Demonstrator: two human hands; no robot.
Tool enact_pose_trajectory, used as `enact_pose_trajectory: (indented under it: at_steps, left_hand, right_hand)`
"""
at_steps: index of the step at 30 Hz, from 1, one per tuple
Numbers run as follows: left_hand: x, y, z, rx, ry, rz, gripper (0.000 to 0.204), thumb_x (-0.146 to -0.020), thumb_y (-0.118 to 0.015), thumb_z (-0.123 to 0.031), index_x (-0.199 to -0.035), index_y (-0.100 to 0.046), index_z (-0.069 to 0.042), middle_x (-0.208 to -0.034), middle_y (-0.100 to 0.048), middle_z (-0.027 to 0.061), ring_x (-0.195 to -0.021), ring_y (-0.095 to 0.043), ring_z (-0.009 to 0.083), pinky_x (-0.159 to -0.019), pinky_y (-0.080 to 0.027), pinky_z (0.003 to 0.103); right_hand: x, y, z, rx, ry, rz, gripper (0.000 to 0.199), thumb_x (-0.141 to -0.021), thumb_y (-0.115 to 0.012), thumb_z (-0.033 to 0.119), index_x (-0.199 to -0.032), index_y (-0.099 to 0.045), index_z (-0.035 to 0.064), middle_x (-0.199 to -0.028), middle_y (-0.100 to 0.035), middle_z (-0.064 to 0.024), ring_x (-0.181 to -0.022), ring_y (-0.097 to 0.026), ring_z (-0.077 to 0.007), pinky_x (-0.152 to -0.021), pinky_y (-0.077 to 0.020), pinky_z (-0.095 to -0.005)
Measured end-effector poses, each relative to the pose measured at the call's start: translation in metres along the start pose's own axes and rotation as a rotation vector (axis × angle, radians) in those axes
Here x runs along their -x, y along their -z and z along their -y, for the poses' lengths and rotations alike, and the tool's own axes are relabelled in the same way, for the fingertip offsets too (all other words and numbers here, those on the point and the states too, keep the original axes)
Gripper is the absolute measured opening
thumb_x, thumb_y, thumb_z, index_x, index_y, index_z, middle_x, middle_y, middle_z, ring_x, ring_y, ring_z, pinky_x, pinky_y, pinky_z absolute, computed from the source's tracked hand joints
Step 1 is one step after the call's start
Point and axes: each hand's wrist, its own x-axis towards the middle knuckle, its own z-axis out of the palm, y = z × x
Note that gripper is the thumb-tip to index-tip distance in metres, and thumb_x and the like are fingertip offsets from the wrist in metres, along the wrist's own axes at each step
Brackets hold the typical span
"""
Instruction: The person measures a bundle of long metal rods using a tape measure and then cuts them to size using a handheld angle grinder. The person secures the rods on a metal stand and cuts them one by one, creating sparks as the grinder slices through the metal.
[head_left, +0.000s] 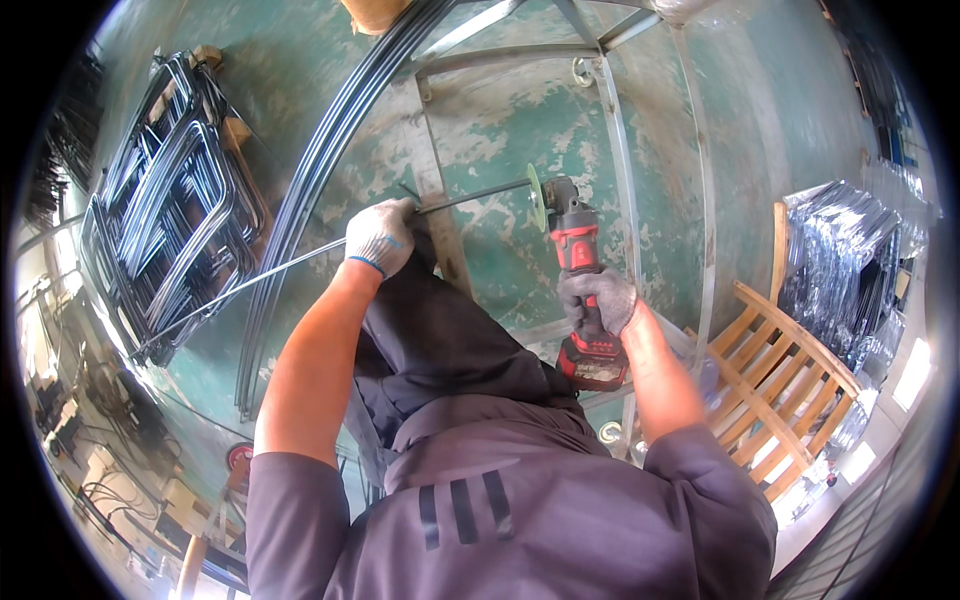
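Observation:
My left hand (380,236), in a white knit glove, is closed around a long thin metal rod (300,260). The rod runs from the lower left, through my fist, toward the upper middle. In a dark grey glove, my right hand (598,300) grips a red and black cordless angle grinder (577,248) by its body, battery end toward me. Its green disc (538,198) stands edge-on at the rod's right end, touching or very near it; I cannot tell which. Whether the disc spins does not show.
A bundle of long rods (340,135) curves past on the left. Beyond it lies a pile of bent metal frames (175,200). A metal frame on casters (615,130) stands before me. At right are a wooden pallet (770,375) and plastic-wrapped stock (840,240).

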Motion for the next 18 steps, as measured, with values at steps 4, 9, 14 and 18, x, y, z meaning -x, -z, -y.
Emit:
enact_pose_trajectory:
  at_steps: [4, 9, 14, 18]
  left_hand:
    - [0.000, -0.002, 0.002, 0.004, 0.000, -0.003, 0.016, -0.100, -0.068, -0.018, -0.112, -0.077, -0.010, -0.113, -0.080, 0.0173, -0.115, -0.075, 0.0430, -0.097, -0.061, 0.053]
    - [0.000, -0.002, 0.002, 0.008, -0.009, -0.006, 0.019, -0.098, -0.068, -0.014, -0.114, -0.077, -0.010, -0.114, -0.080, 0.0172, -0.116, -0.075, 0.0426, -0.099, -0.061, 0.052]
    - [0.001, 0.002, -0.001, 0.005, 0.009, 0.006, 0.022, -0.097, -0.068, -0.015, -0.117, -0.077, -0.011, -0.115, -0.080, 0.0167, -0.117, -0.075, 0.0420, -0.099, -0.061, 0.052]
    - [0.002, 0.001, 0.000, 0.026, 0.007, 0.002, 0.022, -0.098, -0.068, -0.016, -0.117, -0.077, -0.011, -0.115, -0.080, 0.0163, -0.117, -0.075, 0.0417, -0.099, -0.061, 0.052]
  right_hand:
    - [0.001, -0.002, 0.003, 0.014, -0.004, -0.013, 0.018, -0.089, -0.077, 0.007, -0.104, -0.069, 0.0043, -0.072, -0.063, -0.0044, -0.057, -0.062, -0.0180, -0.056, -0.0553, -0.0377]
    - [0.005, -0.010, 0.009, 0.031, -0.025, -0.040, 0.019, -0.087, -0.077, 0.007, -0.103, -0.068, 0.0052, -0.071, -0.061, -0.0040, -0.056, -0.062, -0.0179, -0.056, -0.0556, -0.0383]
    - [0.004, -0.010, 0.010, 0.024, -0.034, -0.041, 0.020, -0.087, -0.077, 0.006, -0.105, -0.067, 0.0055, -0.071, -0.061, -0.0040, -0.056, -0.061, -0.0178, -0.056, -0.0562, -0.0389]
    - [0.005, -0.011, 0.011, 0.019, -0.030, -0.029, 0.021, -0.087, -0.077, 0.007, -0.105, -0.067, 0.0058, -0.072, -0.061, -0.0038, -0.057, -0.061, -0.0179, -0.057, -0.0567, -0.0398]
